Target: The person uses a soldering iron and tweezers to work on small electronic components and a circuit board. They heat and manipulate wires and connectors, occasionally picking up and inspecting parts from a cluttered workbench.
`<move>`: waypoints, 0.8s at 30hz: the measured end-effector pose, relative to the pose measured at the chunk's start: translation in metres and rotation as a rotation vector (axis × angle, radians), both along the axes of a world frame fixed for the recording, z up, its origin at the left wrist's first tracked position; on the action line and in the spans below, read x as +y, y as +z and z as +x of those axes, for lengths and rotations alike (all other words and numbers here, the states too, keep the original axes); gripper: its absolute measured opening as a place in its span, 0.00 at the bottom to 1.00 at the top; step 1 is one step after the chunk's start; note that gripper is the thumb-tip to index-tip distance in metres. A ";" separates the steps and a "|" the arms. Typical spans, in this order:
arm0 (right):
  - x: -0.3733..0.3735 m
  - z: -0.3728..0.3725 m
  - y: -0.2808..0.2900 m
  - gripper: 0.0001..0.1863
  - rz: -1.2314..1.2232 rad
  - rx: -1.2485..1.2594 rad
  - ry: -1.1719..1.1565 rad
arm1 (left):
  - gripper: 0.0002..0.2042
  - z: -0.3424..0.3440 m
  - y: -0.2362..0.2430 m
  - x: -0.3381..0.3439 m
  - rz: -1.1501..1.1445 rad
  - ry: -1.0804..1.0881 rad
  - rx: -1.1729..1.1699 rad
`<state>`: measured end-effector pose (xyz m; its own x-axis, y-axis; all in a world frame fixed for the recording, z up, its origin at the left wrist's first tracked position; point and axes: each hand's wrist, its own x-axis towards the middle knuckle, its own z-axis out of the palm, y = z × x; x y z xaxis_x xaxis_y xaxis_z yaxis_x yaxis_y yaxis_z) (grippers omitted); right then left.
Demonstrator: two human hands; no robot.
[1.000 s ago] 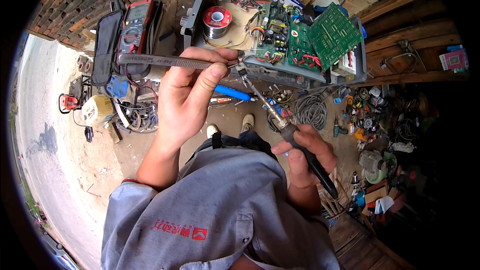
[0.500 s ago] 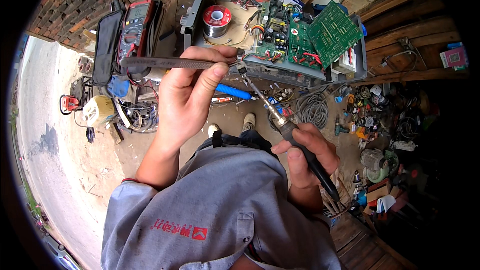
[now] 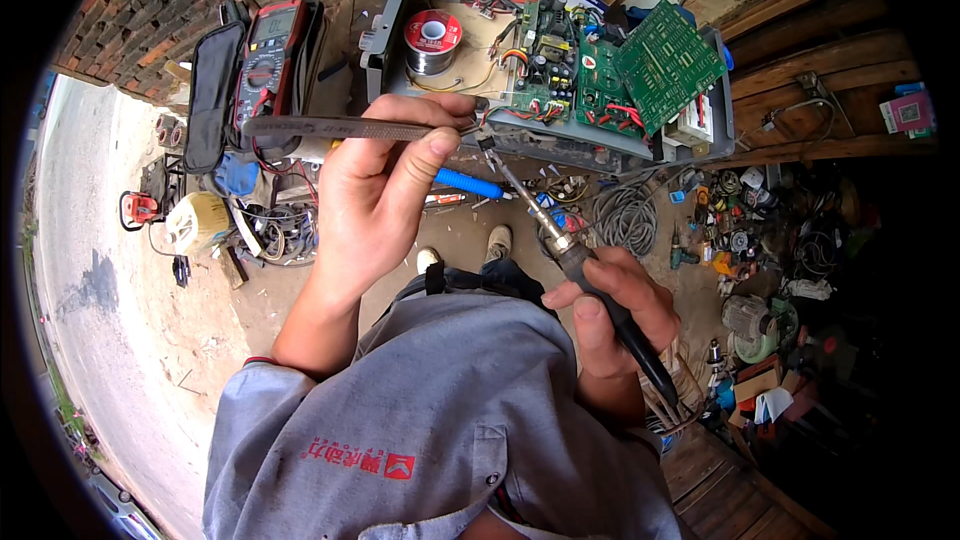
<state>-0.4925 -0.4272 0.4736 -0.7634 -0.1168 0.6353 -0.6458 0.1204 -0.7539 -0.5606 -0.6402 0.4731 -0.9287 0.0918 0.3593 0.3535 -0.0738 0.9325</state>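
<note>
My left hand [image 3: 375, 185] is closed in a pinch around metal tweezers [image 3: 335, 128], which lie level across thumb and fingers. Their tips reach right, toward a small dark piece [image 3: 487, 143] too tiny to name. My right hand [image 3: 618, 310] grips the black handle of a soldering iron [image 3: 555, 233] that slants up and left. The iron's tip meets or nearly meets the dark piece; contact is hard to make out. Just beyond both hands is an opened grey equipment case [image 3: 600, 148] holding green circuit boards [image 3: 668, 68]. Inside it, a solder spool [image 3: 433, 40] stands at the left.
A red multimeter [image 3: 268, 58] rests in its black pouch left of the case. A blue coiled tube [image 3: 468, 183] shows below my left hand. Coiled cable [image 3: 625, 220] lies on the ground, with tools and motor parts [image 3: 750, 328] piled at right. Wooden boards line the right side.
The iron's tip and the small dark piece have shifted very slightly down and right from the tweezer tips. Both hands keep nearly the same place and grip.
</note>
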 end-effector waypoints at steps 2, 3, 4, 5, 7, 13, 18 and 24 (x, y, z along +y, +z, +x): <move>0.000 0.000 0.000 0.16 0.003 -0.002 -0.003 | 0.07 0.000 0.000 0.000 -0.010 0.002 0.006; 0.000 0.000 0.001 0.16 0.003 -0.003 -0.005 | 0.07 -0.001 0.000 0.000 -0.012 0.004 0.011; -0.001 0.000 0.001 0.16 0.002 -0.004 -0.006 | 0.07 -0.001 0.000 0.000 -0.014 0.007 0.015; -0.001 -0.001 0.001 0.16 0.009 -0.003 -0.006 | 0.07 -0.001 0.001 0.000 -0.014 0.004 0.013; -0.001 -0.001 0.003 0.16 0.021 -0.001 -0.005 | 0.07 -0.001 0.001 0.000 -0.013 -0.003 0.009; 0.001 0.000 0.011 0.15 0.073 -0.011 -0.023 | 0.07 -0.003 0.000 -0.001 -0.093 0.012 0.092; 0.007 0.003 0.017 0.14 0.087 -0.042 0.005 | 0.07 -0.005 0.000 -0.001 -0.075 0.019 0.094; 0.005 0.003 0.012 0.16 0.022 -0.054 -0.009 | 0.07 -0.005 0.001 0.000 -0.042 0.006 0.058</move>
<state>-0.4896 -0.4218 0.4859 -0.7979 -0.1231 0.5901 -0.6027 0.1434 -0.7850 -0.5652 -0.6401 0.4738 -0.9072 0.1021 0.4081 0.4070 -0.0330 0.9129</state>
